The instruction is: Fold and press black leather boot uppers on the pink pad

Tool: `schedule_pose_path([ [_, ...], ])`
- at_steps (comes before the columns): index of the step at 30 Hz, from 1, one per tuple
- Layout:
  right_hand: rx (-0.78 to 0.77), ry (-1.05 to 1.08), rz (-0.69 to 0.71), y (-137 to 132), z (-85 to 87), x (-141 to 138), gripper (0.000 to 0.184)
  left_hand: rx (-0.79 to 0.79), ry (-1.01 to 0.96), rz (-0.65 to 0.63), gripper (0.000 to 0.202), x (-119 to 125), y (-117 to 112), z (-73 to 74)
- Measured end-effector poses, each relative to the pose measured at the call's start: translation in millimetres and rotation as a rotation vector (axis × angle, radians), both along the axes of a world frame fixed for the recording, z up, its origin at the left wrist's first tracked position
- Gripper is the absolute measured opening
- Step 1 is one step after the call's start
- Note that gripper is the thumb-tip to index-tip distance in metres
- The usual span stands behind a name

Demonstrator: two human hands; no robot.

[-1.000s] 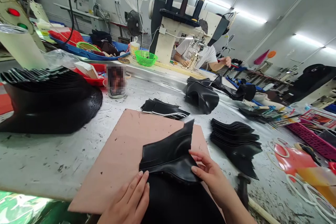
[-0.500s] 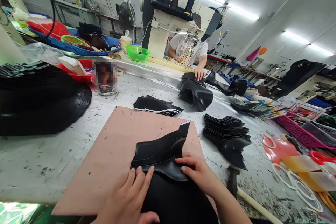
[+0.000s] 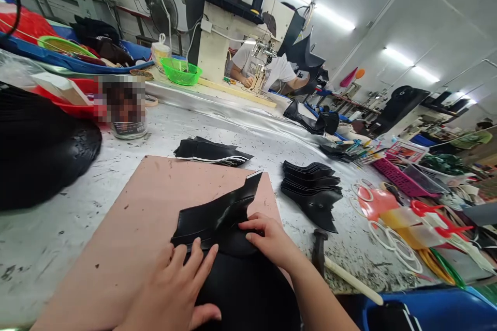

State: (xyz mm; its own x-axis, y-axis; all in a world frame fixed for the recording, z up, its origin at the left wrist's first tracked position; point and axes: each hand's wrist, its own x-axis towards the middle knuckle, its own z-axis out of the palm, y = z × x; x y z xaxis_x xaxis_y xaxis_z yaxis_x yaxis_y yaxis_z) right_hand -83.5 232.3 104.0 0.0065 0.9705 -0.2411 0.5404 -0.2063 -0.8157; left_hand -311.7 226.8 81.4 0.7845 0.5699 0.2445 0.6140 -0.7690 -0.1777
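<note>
Two hands: low in front, both touching the black work
Left hand [image 3: 171,284]: open, fingers spread, tips by the line where the small black piece [image 3: 215,217] meets the big black piece [image 3: 248,289], thumb out to the side
Right hand [image 3: 269,240]: fingers bent, thumb and tips at the small piece's right end; I cannot tell if they pinch or just press
Small black piece: over the pink board [image 3: 128,217], thin tip pointing up and right
Hammer [image 3: 319,253]: on the table [image 3: 186,119], just right of the right arm
Black stack [image 3: 310,186]: right of the board
Black strips [image 3: 209,152]: just behind the board
Black pile [image 3: 42,150]: at the left, near the glass jar [image 3: 130,129]
Other person [image 3: 279,70]: behind the sewing machine [image 3: 213,36]
</note>
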Motion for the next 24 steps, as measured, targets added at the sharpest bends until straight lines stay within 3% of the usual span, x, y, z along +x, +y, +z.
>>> schedule_pose_path([
  [9, 0.028, -0.072, -0.071, -4, -0.8, 3, 0.025, -0.290, 0.029, 0.038, 0.092, 27, -6, -4.6],
  [13, -0.078, -0.011, -0.124, -7, 0.4, 20, 0.009, -0.318, 0.087, -0.019, 0.086, 28, -5, -1.6],
  [19, -0.158, 0.083, -0.133, -11, 0.0, 31, 0.017, -0.398, 0.185, -0.023, 0.086, 37, -2, 16.7],
  [24, -0.179, 0.065, -0.148, -11, 0.5, 31, 0.018, -0.318, 0.143, -0.011, 0.081, 39, -3, 14.2],
])
